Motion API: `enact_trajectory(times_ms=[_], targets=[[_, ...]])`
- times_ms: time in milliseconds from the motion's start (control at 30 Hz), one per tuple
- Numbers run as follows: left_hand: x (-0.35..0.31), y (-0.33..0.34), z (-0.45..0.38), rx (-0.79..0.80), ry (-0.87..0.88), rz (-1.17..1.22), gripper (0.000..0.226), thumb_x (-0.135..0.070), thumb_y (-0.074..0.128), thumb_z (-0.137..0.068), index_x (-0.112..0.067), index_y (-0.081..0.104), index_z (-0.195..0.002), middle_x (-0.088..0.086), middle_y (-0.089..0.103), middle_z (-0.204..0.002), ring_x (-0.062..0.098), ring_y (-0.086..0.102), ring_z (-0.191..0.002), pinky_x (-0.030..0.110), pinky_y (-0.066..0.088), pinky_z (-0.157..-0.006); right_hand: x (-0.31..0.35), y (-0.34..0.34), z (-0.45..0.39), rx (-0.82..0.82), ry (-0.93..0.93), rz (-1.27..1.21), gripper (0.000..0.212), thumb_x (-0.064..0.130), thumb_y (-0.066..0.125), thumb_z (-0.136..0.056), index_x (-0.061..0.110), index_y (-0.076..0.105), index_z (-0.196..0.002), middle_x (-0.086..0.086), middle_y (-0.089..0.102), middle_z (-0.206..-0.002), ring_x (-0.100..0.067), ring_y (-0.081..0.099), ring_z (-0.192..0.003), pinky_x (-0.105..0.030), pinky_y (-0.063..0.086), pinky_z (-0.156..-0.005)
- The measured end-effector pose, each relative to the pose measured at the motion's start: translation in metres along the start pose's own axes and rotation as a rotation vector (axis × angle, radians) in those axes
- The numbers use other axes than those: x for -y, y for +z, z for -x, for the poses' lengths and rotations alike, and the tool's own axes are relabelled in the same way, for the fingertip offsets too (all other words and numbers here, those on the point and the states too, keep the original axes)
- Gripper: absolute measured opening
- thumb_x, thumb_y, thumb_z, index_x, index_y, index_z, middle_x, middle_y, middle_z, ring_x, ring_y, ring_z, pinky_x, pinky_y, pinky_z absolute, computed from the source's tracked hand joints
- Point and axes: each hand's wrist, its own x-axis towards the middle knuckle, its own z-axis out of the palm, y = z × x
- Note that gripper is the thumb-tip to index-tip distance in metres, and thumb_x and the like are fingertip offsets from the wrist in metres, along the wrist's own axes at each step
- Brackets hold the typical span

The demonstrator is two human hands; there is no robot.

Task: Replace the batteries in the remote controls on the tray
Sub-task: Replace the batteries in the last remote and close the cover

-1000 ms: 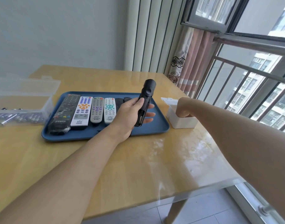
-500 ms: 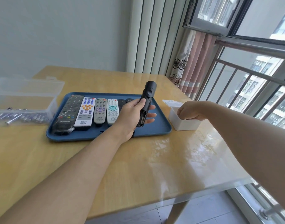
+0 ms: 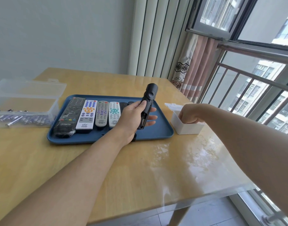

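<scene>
your left hand (image 3: 131, 118) grips a black remote (image 3: 147, 106), tilted upright above the blue tray (image 3: 158, 133), battery bay open toward you. your right hand (image 3: 189, 114) is dipped into the white box (image 3: 183, 128) just beside the tray; fingers curled, but you cannot tell whether they hold anything. four remotes (image 3: 91, 114) lie in a row on the tray. risks: the hold on the remote looks loose, so pressing a cell in could twist it free; polarity could be missed, since the bay is dark.
</scene>
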Motion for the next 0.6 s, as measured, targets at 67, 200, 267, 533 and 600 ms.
enact_trajectory(times_ms=[67,200,267,533,600], targets=[[-0.001,0.000,0.001,-0.003,-0.003,0.005,0.028,-0.023,0.046,-0.109,-0.008,0.065,-0.123,0.015,0.075,-0.112,0.029,0.073,-0.090,0.042,0.063,-0.084,-0.001,0.002,-0.004,-0.010,0.034,-0.034,0.034,0.013,0.050,-0.092,0.001,0.058,-0.124,-0.017,0.062,-0.119,-0.030,0.063,-0.107,-0.033,0.054,-0.095],[-0.002,0.001,0.002,-0.009,-0.020,0.031,0.028,-0.023,0.046,-0.109,-0.007,0.065,-0.122,0.018,0.074,-0.113,0.030,0.072,-0.088,0.042,0.063,-0.084,-0.006,-0.001,-0.009,0.031,0.072,-0.116,0.026,0.013,0.057,-0.089,0.001,0.054,-0.112,-0.013,0.062,-0.102,-0.023,0.065,-0.089,-0.026,0.054,-0.085],[-0.003,0.000,0.003,-0.011,-0.029,0.043,0.029,-0.023,0.045,-0.109,-0.007,0.065,-0.122,0.019,0.074,-0.114,0.029,0.072,-0.087,0.042,0.062,-0.085,-0.005,-0.002,-0.006,0.013,0.064,0.014,0.015,0.015,0.054,-0.090,0.004,0.055,-0.101,-0.008,0.058,-0.086,-0.020,0.058,-0.072,-0.023,0.049,-0.072],[-0.005,-0.002,0.000,-0.045,-0.051,0.096,0.030,-0.023,0.044,-0.109,-0.006,0.064,-0.123,0.019,0.073,-0.115,0.029,0.073,-0.088,0.044,0.061,-0.087,-0.010,0.001,0.003,-0.147,-0.025,-0.088,0.009,0.008,0.061,-0.077,0.001,0.060,-0.083,-0.008,0.058,-0.080,-0.022,0.054,-0.066,-0.022,0.042,-0.052],[-0.005,-0.003,-0.001,-0.055,-0.055,0.110,0.029,-0.022,0.044,-0.109,-0.005,0.063,-0.123,0.018,0.074,-0.115,0.028,0.074,-0.086,0.043,0.061,-0.086,-0.018,-0.007,0.003,-0.209,-0.042,-0.377,0.011,0.001,0.073,-0.070,-0.002,0.071,-0.080,-0.007,0.071,-0.080,-0.022,0.069,-0.069,-0.026,0.059,-0.066]])
